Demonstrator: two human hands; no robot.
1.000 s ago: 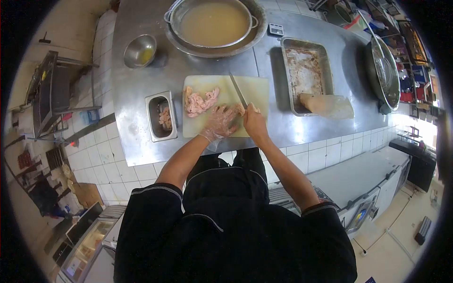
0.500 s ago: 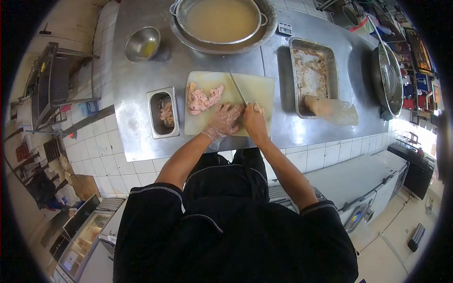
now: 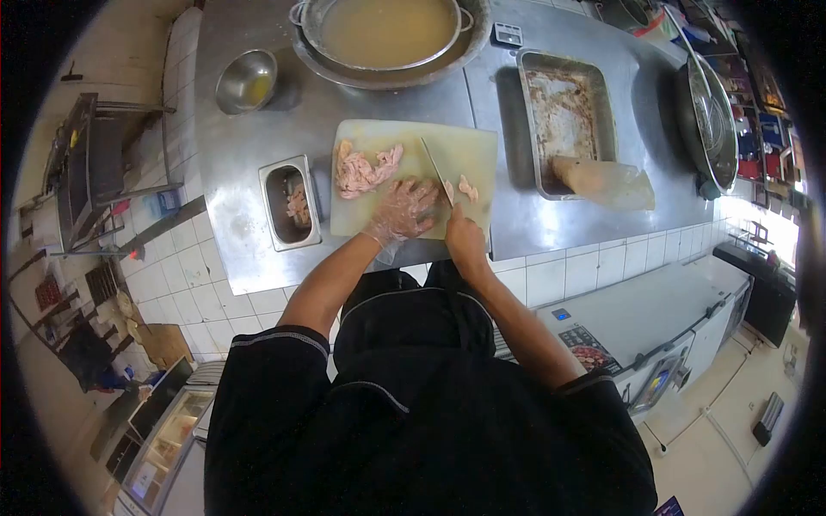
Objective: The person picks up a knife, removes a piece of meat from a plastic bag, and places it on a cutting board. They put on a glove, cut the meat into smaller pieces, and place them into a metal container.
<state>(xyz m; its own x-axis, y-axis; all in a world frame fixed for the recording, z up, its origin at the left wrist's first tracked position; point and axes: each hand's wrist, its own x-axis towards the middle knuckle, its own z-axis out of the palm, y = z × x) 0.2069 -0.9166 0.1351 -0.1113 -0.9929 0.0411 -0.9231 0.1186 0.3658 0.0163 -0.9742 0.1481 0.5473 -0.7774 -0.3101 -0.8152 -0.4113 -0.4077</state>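
Observation:
My right hand (image 3: 465,242) is closed around the handle of a knife (image 3: 434,169), its blade slanting up and left across the pale cutting board (image 3: 413,133). Small cut pieces of raw meat (image 3: 467,188) lie on the board to the right of the blade, and another bit touches the blade. To the left of the knife, my left hand (image 3: 404,209), in a clear plastic glove, rests on the board with its fingers spread. Whether meat lies under those fingers is hidden. A heap of pale pink raw meat (image 3: 361,172) sits above it, toward the upper left.
A steel container (image 3: 314,219) with meat pieces stands left of the board. Behind are a small steel bowl (image 3: 225,89) and a large pot (image 3: 454,53) of cloudy liquid inside a basin. A stained tray (image 3: 525,129) with a plastic bag (image 3: 615,185) lies to the right.
My right hand and the knife handle have shifted down the board, uncovering the cut pieces beside the blade. My left hand stays near the same place. The whole view has shifted slightly.

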